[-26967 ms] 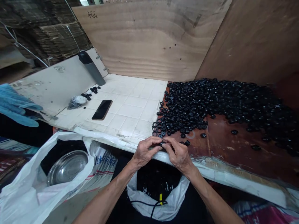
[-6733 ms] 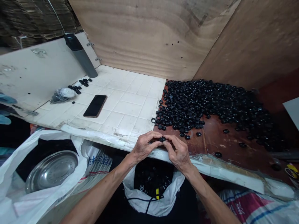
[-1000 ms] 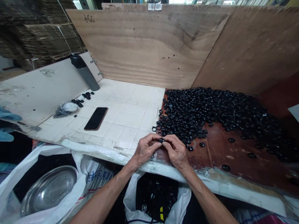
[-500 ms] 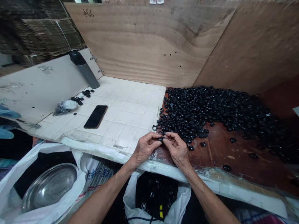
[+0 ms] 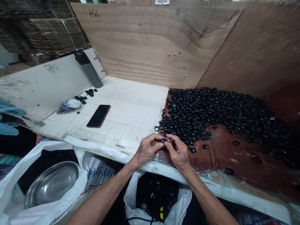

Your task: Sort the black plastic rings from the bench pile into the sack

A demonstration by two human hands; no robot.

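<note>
My left hand [image 5: 147,149] and my right hand [image 5: 178,152] meet over the table's front edge, fingertips pinched together on one small black ring part [image 5: 163,140]. Just beyond the fingers lies a large heap of the same black ring parts [image 5: 217,112], spread over the brown board. Below my hands hangs a white bag [image 5: 157,200] that holds more black parts.
A black phone [image 5: 98,116] lies on the white tiled surface [image 5: 131,109]. Behind it stand a grey bottle [image 5: 88,68], a small plastic bag [image 5: 68,105] and a few loose black parts. Plywood walls close the back and right. A steel bowl [image 5: 51,183] sits in a sack at lower left.
My hands have stayed pinched on the small black part at the table edge. The view shifted slightly; nothing else moved.
</note>
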